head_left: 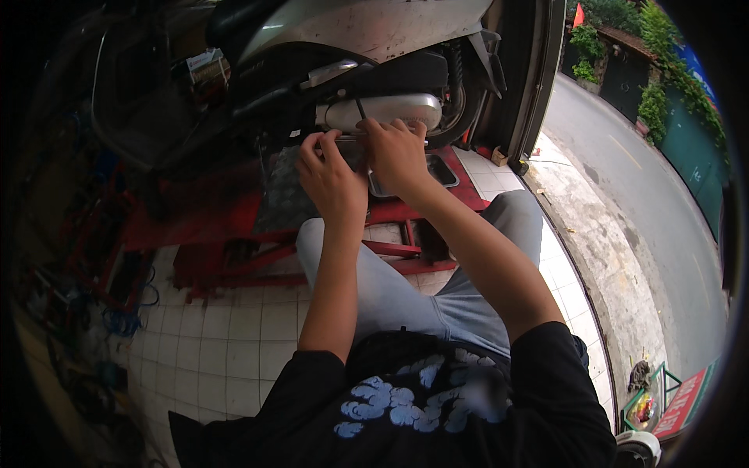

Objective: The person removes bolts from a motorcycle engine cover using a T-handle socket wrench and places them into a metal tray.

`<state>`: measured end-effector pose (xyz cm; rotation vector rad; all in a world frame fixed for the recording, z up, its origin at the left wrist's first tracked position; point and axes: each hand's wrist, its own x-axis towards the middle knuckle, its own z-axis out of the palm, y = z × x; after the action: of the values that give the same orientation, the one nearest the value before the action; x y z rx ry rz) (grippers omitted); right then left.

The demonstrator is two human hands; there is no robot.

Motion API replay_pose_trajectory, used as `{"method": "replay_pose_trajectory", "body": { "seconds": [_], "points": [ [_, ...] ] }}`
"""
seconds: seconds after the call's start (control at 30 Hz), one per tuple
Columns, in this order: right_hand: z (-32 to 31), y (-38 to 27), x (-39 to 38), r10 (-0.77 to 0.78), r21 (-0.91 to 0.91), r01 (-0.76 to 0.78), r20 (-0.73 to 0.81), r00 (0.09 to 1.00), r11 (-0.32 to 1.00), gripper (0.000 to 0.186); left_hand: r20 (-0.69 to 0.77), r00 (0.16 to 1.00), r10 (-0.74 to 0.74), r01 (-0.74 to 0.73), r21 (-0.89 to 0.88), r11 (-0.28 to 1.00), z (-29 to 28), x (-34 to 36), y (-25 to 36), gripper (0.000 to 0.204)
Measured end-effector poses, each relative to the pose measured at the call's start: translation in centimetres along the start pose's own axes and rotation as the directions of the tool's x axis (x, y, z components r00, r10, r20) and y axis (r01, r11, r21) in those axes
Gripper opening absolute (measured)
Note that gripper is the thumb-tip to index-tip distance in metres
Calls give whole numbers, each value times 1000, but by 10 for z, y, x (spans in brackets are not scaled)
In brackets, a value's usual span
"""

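Note:
A scooter's silver engine cover [382, 114] lies just beyond my hands, below the scooter's dark bodywork. My left hand [334, 178] is raised at its lower left side with fingers curled, and whatever they may grip is hidden. To its right, my right hand [396, 158] is bent over the cover's lower edge, fingers closed. By its index finger a dark thin rod [360, 108] sticks up across the cover; its lower end is hidden, so I cannot tell whether the hand grips it. A metal tray [450, 176] sits partly behind my right wrist.
The scooter [374, 31] stands on a red lift platform [207, 191] in front of my knees. White floor tiles [234, 327] spread around it. Tools and cables crowd the dark left side. At right, a door frame [538, 86] borders the street [624, 156].

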<state>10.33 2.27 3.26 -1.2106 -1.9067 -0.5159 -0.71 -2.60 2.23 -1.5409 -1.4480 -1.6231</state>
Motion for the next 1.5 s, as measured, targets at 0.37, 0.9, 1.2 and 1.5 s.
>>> {"method": "replay_pose_trajectory", "body": {
  "seconds": [0.37,0.9,1.2,1.5],
  "points": [
    [-15,-18,12,273,306,-165,-359,892,938,96,400,894,-204,256,-79,964,8,-6,-25,21],
    [-37,-2,10,-114,-121,123,76,991,985,49,76,995,66,-46,-242,969,-18,11,-1,17],
    [4,6,11,369,585,-242,-106,923,774,101,550,810,-201,411,-289,865,24,-12,-13,17],
    [-10,-12,9,136,357,-188,165,977,915,24,450,888,-97,124,-30,992,-8,-1,-6,16]
  ]
}}
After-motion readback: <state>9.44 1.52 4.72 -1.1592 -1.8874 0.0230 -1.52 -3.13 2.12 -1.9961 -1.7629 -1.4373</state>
